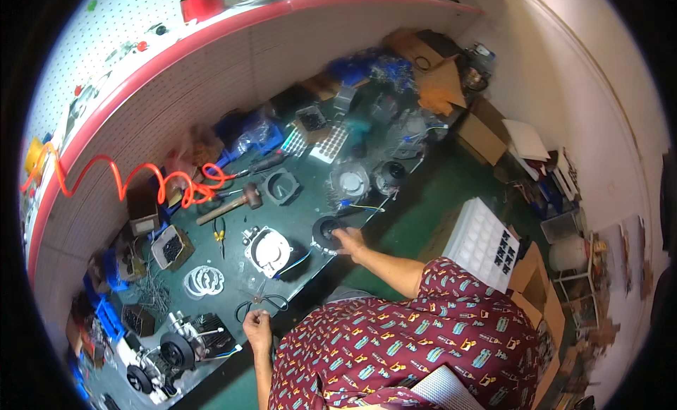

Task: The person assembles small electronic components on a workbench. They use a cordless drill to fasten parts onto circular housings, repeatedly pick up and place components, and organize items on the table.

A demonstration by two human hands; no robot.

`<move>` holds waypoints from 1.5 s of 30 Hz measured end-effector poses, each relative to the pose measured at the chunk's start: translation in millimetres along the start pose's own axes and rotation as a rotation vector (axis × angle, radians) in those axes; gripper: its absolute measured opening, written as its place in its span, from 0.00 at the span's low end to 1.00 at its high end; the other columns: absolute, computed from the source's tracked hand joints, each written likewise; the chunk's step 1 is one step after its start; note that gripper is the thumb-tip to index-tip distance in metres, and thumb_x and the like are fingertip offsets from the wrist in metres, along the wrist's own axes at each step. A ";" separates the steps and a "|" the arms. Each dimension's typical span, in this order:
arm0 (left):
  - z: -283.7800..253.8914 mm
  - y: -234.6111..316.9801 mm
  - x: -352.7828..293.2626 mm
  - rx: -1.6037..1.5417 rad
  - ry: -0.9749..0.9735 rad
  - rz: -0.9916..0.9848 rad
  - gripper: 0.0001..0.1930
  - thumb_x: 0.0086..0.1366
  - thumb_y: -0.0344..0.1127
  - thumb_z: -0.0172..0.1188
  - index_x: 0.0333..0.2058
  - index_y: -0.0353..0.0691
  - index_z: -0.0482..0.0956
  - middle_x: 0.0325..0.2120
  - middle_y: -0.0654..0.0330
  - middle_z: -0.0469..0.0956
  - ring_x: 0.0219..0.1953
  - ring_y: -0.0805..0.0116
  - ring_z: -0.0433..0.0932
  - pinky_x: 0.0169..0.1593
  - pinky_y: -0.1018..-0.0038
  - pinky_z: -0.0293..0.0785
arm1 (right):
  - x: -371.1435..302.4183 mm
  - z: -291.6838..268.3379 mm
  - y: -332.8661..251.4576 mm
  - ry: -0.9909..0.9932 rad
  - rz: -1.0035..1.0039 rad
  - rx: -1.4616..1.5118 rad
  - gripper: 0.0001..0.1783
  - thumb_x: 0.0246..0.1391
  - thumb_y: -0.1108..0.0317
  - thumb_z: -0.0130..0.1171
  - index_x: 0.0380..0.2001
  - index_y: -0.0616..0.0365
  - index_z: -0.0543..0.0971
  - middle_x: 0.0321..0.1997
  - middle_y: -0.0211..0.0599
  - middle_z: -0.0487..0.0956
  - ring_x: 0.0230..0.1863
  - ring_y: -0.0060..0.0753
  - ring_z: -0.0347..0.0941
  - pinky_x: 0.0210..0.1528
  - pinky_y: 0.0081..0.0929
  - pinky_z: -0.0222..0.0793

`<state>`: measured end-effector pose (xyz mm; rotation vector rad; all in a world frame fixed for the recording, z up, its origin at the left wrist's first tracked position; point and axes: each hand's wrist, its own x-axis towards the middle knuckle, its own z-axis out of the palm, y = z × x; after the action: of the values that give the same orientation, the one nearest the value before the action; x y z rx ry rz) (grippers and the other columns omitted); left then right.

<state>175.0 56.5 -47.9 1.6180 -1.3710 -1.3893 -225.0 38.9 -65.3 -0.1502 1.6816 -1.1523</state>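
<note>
My right hand grips the near right edge of a black round wheel-like part at the bench's front edge. My left hand is at the bench edge with its fingers curled together; whether anything small is between them cannot be made out. Just beyond it lies a pair of scissors with black handles, blades spread. Between the two hands sits a round metal motor housing with a white disc face and coloured wires. To the left, several pale ring gaskets lie in an overlapping group.
A mallet, yellow-handled pliers and a square grey frame lie farther back. An orange coiled hose hangs over the left. More motor units stand right; an assembled machine stands near left. A white tray is at my right.
</note>
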 end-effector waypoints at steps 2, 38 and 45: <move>14.7 53.6 -20.2 -0.010 -0.089 -0.036 0.06 0.66 0.32 0.62 0.32 0.36 0.78 0.23 0.70 0.73 0.24 0.84 0.67 0.27 0.82 0.63 | -22.4 -24.2 1.8 -0.010 -0.003 -0.046 0.19 0.54 0.58 0.63 0.40 0.63 0.79 0.38 0.37 0.79 0.35 0.30 0.79 0.28 0.28 0.80; 77.0 218.2 -26.0 -0.392 0.141 -0.046 0.33 0.55 0.30 0.53 0.62 0.36 0.64 0.51 0.56 0.73 0.51 0.64 0.75 0.55 0.68 0.75 | -45.9 34.6 -74.7 -0.524 -0.517 -0.218 0.08 0.58 0.71 0.63 0.40 0.64 0.80 0.29 0.27 0.80 0.30 0.15 0.74 0.34 0.16 0.71; 88.2 223.5 -4.3 -0.389 0.222 -0.109 0.29 0.60 0.36 0.55 0.61 0.40 0.64 0.49 0.55 0.75 0.43 0.61 0.81 0.35 0.64 0.83 | -45.4 47.4 -65.8 -0.539 -0.509 -0.320 0.11 0.56 0.73 0.62 0.41 0.67 0.80 0.35 0.39 0.84 0.36 0.24 0.80 0.41 0.24 0.76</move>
<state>21.2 11.6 131.2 1.5448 -0.8355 -1.3875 -194.3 2.0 14.3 -1.0448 1.3536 -1.0619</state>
